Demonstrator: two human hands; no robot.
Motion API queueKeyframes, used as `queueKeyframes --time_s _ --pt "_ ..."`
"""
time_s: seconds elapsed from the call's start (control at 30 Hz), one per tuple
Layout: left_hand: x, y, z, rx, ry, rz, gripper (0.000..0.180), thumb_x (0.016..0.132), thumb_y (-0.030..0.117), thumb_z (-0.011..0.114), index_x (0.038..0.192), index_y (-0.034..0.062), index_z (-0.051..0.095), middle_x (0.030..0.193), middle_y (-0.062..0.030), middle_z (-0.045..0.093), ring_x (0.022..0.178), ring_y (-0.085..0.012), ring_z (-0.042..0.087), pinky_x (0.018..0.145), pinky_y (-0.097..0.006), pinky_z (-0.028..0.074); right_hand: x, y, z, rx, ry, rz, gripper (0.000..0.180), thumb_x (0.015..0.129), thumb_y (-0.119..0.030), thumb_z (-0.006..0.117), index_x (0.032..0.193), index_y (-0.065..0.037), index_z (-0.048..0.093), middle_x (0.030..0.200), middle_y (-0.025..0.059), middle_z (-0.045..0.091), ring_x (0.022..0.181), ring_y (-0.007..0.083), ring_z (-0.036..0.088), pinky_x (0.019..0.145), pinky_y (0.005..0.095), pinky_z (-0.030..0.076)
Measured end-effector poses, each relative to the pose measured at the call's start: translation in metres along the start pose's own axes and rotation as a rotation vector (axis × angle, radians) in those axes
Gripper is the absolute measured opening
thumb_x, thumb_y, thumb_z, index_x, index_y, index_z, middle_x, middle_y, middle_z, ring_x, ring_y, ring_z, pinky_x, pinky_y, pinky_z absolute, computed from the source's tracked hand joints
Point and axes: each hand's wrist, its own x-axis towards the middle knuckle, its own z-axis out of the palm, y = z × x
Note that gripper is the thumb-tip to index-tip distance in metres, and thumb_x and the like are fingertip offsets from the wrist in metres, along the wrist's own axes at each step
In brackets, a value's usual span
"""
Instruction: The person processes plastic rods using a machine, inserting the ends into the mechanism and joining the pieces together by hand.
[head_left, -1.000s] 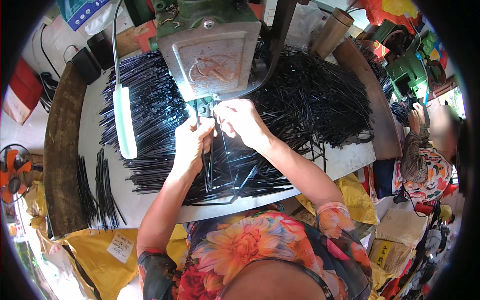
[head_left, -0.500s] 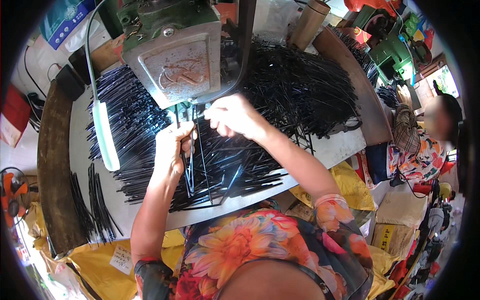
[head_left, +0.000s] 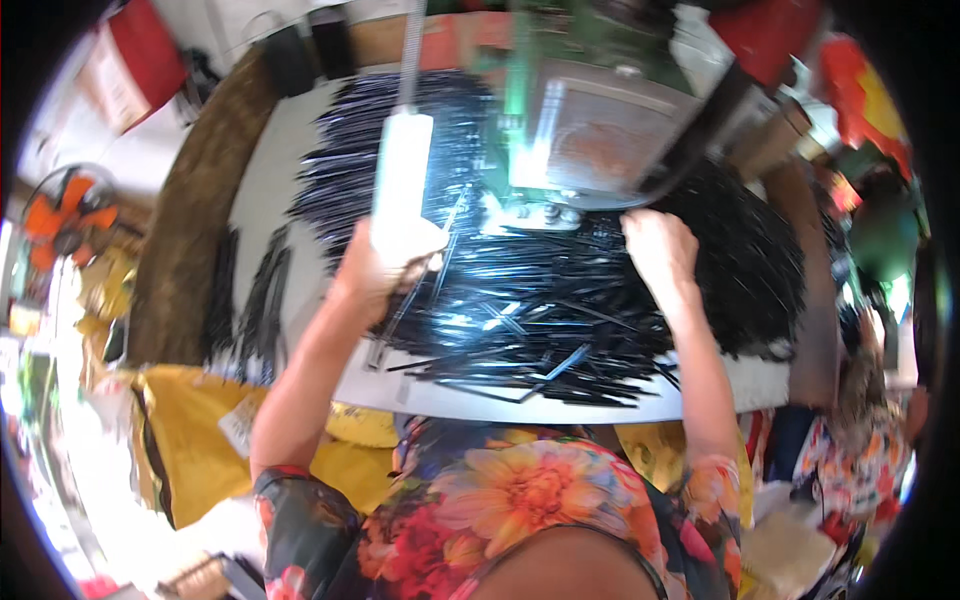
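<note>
My left hand (head_left: 365, 275) is closed around a few thin black strips (head_left: 398, 322), which slant down toward the table's front edge. A bright white lamp (head_left: 402, 165) hangs in front of that hand and covers part of it. My right hand (head_left: 665, 252) is over the right part of the large pile of black strips (head_left: 540, 290), its fingers curled down. Its fingertips are blurred, so what they grip is not clear. Between and beyond my hands stands a green machine (head_left: 610, 125), its lit metal base plate (head_left: 535, 215) among the strips.
Separate bundles of black strips (head_left: 262, 305) lie at the table's left, beside a curved wooden rim (head_left: 195, 240). Yellow sacks (head_left: 195, 440) are below the table edge. An orange fan (head_left: 70, 220) stands far left. Another person in a floral top (head_left: 855, 455) is at the right.
My view has swung leftward. My left hand has moved left, away from the machine, with the strips. My right hand has moved from the machine's underside to the pile at its right.
</note>
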Motion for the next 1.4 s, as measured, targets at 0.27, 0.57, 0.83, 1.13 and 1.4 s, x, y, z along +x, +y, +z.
queueKeyframes --time_s 0.27,0.57,0.83,1.13,1.4 --pt "-0.065 0.008 -0.147 1.595 0.829 0.162 0.057 0.071 0.025 0.063 0.119 0.0052 0.041 0.122 -0.0154 0.041 0.109 -0.0339 0.039 0.089 -0.041 0.035 0.006 -0.01 0.0 0.056 -0.052 0.071 0.026 0.078 -0.027 0.052 0.073 -0.003 0.062 0.074 0.0197 0.059 0.072 0.0371 0.057 0.064 0.0432 0.046" --pt "-0.074 -0.074 -0.194 1.823 0.992 0.056 0.05 0.079 0.024 0.051 0.125 0.0121 0.034 0.131 -0.0136 0.028 0.121 -0.0344 0.024 0.094 -0.059 0.019 0.011 0.0 -0.002 0.225 -0.143 0.245 0.021 0.073 -0.022 0.053 0.074 -0.002 0.06 0.076 0.0203 0.059 0.076 0.0379 0.056 0.065 0.042 0.044" --pt "-0.03 -0.048 -0.204 1.966 0.989 0.082 0.038 0.079 0.024 0.052 0.112 0.0049 0.047 0.123 -0.0132 0.04 0.108 -0.0285 0.039 0.084 -0.047 0.032 0.003 0.026 -0.007 0.401 -0.102 0.22 0.019 0.068 -0.017 0.052 0.072 0.0 0.06 0.068 0.018 0.058 0.066 0.0311 0.058 0.06 0.035 0.043" --pt "0.095 -0.043 -0.169 0.076 0.584 0.476 0.07 0.084 0.052 0.038 0.121 -0.0074 0.037 0.122 -0.0168 0.043 0.114 -0.0238 0.038 0.096 -0.03 0.027 -0.023 0.023 -0.032 0.407 -0.151 0.184 0.015 0.067 -0.016 0.053 0.07 -0.002 0.058 0.063 0.0147 0.057 0.06 0.0278 0.057 0.057 0.0334 0.043" --pt "0.09 -0.019 -0.071 0.356 0.426 0.418 0.068 0.085 0.053 0.035 0.122 -0.0047 0.038 0.109 -0.0149 0.05 0.096 -0.0192 0.049 0.081 -0.027 0.04 -0.047 0.041 -0.052 0.493 -0.162 0.077 0.011 0.068 -0.009 0.054 0.071 0.001 0.057 0.058 0.0126 0.054 0.052 0.0199 0.053 0.052 0.0288 0.04"
